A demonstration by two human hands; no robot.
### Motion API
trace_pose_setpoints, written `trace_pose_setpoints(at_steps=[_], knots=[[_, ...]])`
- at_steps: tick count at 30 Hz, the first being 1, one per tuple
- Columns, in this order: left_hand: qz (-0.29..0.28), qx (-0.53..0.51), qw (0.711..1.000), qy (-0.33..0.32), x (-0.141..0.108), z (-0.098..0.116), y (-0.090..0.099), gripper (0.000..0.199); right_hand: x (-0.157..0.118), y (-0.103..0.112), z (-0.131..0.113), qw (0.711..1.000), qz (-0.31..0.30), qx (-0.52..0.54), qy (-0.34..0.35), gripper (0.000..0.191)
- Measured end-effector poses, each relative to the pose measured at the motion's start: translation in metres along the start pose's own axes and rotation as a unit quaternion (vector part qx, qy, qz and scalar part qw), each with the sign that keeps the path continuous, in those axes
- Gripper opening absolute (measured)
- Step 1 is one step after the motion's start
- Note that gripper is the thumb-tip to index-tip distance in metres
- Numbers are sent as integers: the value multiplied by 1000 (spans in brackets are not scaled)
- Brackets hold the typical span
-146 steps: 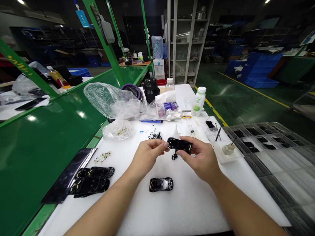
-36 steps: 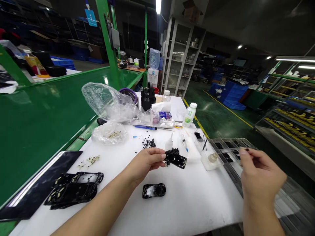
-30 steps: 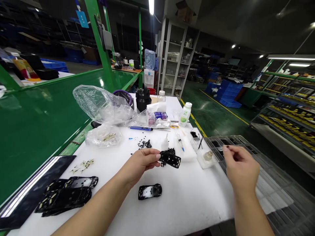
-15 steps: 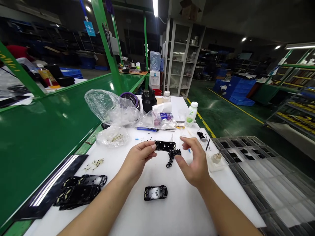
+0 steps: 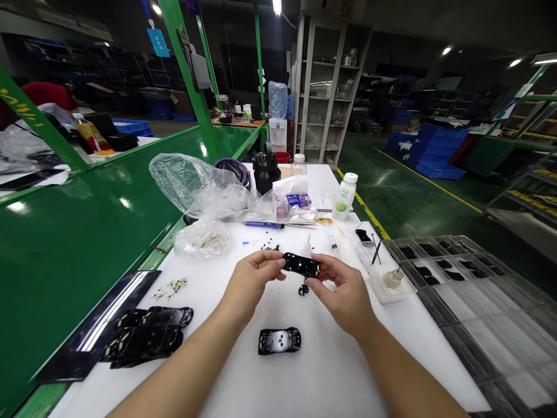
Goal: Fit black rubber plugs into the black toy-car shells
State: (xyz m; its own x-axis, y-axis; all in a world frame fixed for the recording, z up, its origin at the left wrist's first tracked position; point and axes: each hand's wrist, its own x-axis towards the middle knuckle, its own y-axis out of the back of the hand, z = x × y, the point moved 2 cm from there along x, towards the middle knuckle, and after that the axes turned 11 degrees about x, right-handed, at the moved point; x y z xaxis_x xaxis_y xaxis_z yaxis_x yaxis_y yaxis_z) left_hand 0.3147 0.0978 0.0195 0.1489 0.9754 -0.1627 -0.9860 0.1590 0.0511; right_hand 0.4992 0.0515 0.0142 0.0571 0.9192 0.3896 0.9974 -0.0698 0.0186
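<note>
Between both hands I hold a black toy car chassis (image 5: 301, 265), raised above the white worktop. My left hand (image 5: 256, 278) pinches its left end between thumb and fingers. At the right end, my right hand (image 5: 342, 290) grips it with thumb and fingertips. Just below it lies a small heap of tiny black parts (image 5: 303, 288), partly hidden by the right hand. A second black car piece (image 5: 279, 341) with a shiny middle rests on the worktop nearer to me. Several more black car pieces (image 5: 148, 337) are stacked at the left.
Cream-coloured small parts (image 5: 172, 287) lie at the left near a clear plastic bag (image 5: 202, 238). A blue cutter (image 5: 263, 224), a white bottle (image 5: 345, 196) and a black flask (image 5: 266, 171) stand or lie behind. A small jar (image 5: 394, 278) and a compartment tray (image 5: 452, 302) are at the right.
My right hand has closed from an open pose onto the chassis's right end. The chassis has tilted slightly. The camera view has shifted a little.
</note>
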Motion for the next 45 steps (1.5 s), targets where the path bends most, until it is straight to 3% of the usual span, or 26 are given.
trace_pose_setpoints(at_steps=[20,32,38,45], knots=[[-27,-43,999,-8,-4,4,2,18,0,2,5,998,0,39,-49,40],[9,-26,999,-19,-2,0,4,22,1,2,4,998,-2,43,-49,42],[-20,-46,999,-14,-4,5,3,23,1,4,4,998,-3,48,-49,42],[-12,-47,999,-8,-5,5,3,22,1,4,2,999,-7,27,-32,42]])
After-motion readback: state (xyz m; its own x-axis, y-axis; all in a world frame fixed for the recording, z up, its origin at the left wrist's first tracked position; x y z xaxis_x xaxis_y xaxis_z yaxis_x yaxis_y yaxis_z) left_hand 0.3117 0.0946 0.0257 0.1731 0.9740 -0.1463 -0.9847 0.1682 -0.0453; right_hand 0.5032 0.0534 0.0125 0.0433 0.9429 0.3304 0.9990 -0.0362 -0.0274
